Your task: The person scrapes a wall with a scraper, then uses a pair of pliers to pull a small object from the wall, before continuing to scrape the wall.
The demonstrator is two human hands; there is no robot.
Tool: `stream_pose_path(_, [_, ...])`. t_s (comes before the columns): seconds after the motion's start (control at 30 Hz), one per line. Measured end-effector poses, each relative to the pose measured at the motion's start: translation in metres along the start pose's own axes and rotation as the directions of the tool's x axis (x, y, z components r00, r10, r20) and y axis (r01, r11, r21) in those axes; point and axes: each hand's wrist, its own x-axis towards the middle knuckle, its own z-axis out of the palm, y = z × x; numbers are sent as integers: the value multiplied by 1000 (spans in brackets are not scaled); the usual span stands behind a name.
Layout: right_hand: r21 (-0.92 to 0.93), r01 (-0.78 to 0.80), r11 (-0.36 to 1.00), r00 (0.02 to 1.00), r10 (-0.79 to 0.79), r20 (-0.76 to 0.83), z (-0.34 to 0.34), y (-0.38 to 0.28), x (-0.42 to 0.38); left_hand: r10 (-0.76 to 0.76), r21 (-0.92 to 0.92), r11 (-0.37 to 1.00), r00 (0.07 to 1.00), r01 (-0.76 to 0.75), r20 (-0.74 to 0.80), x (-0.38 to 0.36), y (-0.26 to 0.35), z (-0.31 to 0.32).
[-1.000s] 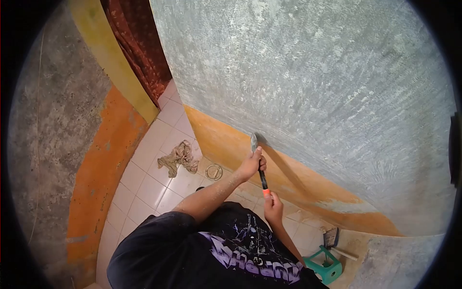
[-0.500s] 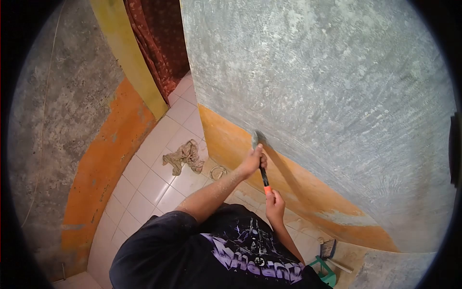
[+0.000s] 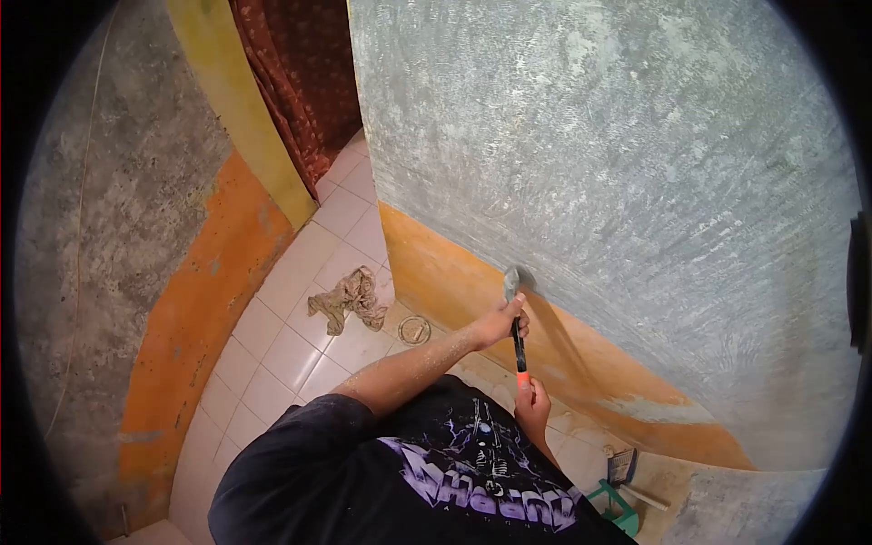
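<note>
My left hand (image 3: 502, 322) is wrapped round the upper part of a tool's black handle (image 3: 519, 345), just below its grey head (image 3: 513, 280). Lower down, my right hand (image 3: 532, 404) grips the orange end of the same handle. The tool's head is at the wall (image 3: 636, 163), near the line where rough grey surface meets the orange band (image 3: 454, 272). Whether the head touches the wall I cannot tell.
A crumpled cloth (image 3: 350, 300) and a coiled ring (image 3: 414, 330) lie on the tiled floor (image 3: 272, 350). A green stool (image 3: 616, 509) and a dark basket-like item (image 3: 621, 465) stand at lower right. A red curtain (image 3: 304, 100) hangs in the doorway.
Both hands and the tool have moved right and slightly down along the wall. The grips on the handle look the same.
</note>
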Motion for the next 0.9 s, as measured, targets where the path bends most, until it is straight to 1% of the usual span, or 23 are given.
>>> stream_pose_path(0.07, [58,-72,996,997,72,3,-9,-4,-7,-5,5,1000,1000,5,16,2,-2,7])
stream_pose_path(0.17, [41,39,998,999,-39,-15,0,5,1,22,9,1000,1000,-22,10,4,-2,0])
stream_pose_path(0.27, [-9,20,1000,1000,-20,18,5,6,8,35,-9,999,999,-35,-2,5,0,-14])
stream_pose_path(0.37, [-28,63,998,997,-65,-52,-2,13,3,16,-25,1000,999,-16,-32,0,1,1])
stream_pose_path(0.43, [-17,-9,1000,999,8,-35,-6,-4,-1,7,-8,1000,1000,-7,-28,1,-5,13])
stream_pose_path(0.47, [-14,-48,999,999,48,-27,-8,-10,-3,18,-18,1000,999,-19,-26,1,-6,7])
stream_pose_path(0.57, [-81,54,995,998,-56,-21,4,7,6,36,-28,999,999,-36,-13,9,-4,-8])
stream_pose_path(0.67, [-8,53,999,997,-53,-50,9,17,4,15,-10,1000,999,-16,-31,-1,-1,-11])
stream_pose_path(0.73, [32,-2,999,998,4,-56,5,13,-5,-18,-1,1000,1000,18,-5,3,-5,-4])
stream_pose_path(0.77, [50,-21,999,998,24,-60,3,9,-4,0,2,1000,1000,0,-19,4,-1,-6])
stream_pose_path(0.87, [-85,70,994,997,-72,-18,14,-4,8,40,4,999,997,-40,-60,2,7,-19])
stream_pose_path(0.9, [-82,49,995,999,-51,-13,15,-2,8,65,12,998,992,-64,-105,-4,16,-15])
